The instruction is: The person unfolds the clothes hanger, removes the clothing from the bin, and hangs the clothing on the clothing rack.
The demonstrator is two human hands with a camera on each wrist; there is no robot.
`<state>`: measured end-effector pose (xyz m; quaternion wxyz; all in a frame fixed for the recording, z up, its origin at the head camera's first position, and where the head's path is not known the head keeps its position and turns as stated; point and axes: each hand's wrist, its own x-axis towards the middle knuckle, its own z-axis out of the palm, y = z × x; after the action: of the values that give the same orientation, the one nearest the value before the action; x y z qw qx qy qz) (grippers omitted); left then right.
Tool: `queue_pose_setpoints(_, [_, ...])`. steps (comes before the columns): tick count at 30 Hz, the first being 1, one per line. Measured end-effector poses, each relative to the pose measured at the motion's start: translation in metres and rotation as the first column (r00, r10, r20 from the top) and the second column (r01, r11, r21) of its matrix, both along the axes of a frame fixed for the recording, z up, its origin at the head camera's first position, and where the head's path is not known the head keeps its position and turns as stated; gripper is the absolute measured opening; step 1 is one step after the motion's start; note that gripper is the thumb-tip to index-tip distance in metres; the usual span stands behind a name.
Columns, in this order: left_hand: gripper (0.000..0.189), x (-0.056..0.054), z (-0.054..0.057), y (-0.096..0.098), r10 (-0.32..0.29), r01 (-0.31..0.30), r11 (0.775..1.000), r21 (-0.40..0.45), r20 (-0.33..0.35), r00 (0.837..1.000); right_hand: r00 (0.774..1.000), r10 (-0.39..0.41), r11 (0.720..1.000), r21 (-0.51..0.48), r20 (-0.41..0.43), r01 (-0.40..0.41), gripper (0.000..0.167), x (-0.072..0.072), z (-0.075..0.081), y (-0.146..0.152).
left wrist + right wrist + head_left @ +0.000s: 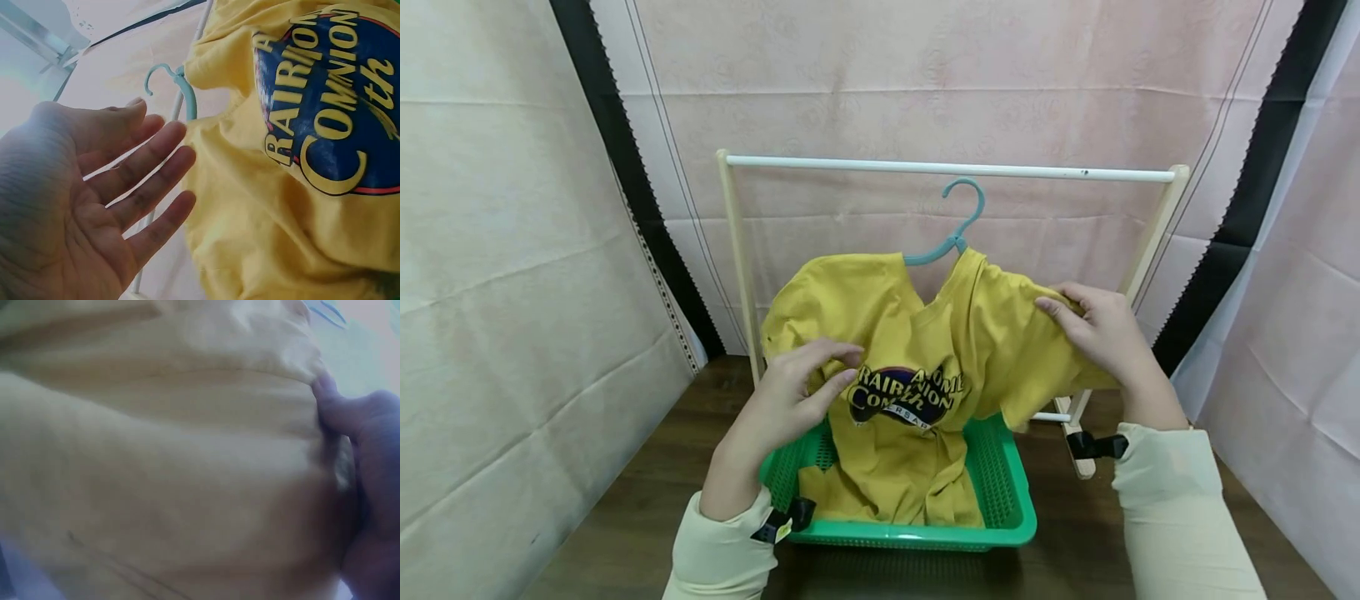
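Observation:
A yellow T-shirt (880, 308) with a dark blue printed logo sits on a light blue hanger (951, 243), whose hook rises from the neckline. The hook overlaps the space just below the rack's bar in the head view. My right hand (1101, 325) pinches the shirt's sleeve at the right shoulder, thumb in front; the right wrist view shows the thumb (340, 412) pressed on the cloth. My left hand (793, 387) stands before the shirt's left side, fingers spread and slightly bent, holding nothing. In the left wrist view its palm (94, 212) faces the shirt.
A white clothes rack (850, 164) stands behind the shirt on a brown wooden table (647, 500). The shirt's lower part lies in a green plastic basket (1026, 521). Pale cloth walls (535, 250) enclose the back and both sides.

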<state>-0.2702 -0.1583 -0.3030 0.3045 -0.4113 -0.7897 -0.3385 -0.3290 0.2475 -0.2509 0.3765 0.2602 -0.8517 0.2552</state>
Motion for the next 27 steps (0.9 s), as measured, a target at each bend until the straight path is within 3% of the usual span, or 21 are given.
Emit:
queue_pose_setpoints(5, [0.018,0.002,0.0,0.0,0.042,-0.04,0.998,-0.041,0.055,0.998,0.998,-0.056,0.998,0.034,-0.015,0.056,0.02,-0.009,0.015,0.003])
queue_pose_setpoints(10, [0.018,0.002,-0.002,-0.002,0.074,-0.068,0.996,-0.054,0.119,0.99,0.995,-0.096,0.995,0.004,0.005,0.096,0.023,-0.011,0.024,0.009])
queue_pose_setpoints(17, [0.016,0.002,-0.002,-0.005,0.099,-0.083,0.993,-0.087,0.204,0.974,0.98,-0.177,0.984,0.006,0.087,0.177,0.036,-0.014,0.04,0.02])
queue_pose_setpoints(27, [0.017,0.002,-0.003,-0.005,0.107,-0.086,0.99,-0.11,0.202,0.973,0.963,-0.221,0.974,0.082,0.152,0.211,0.043,-0.02,0.047,0.028])
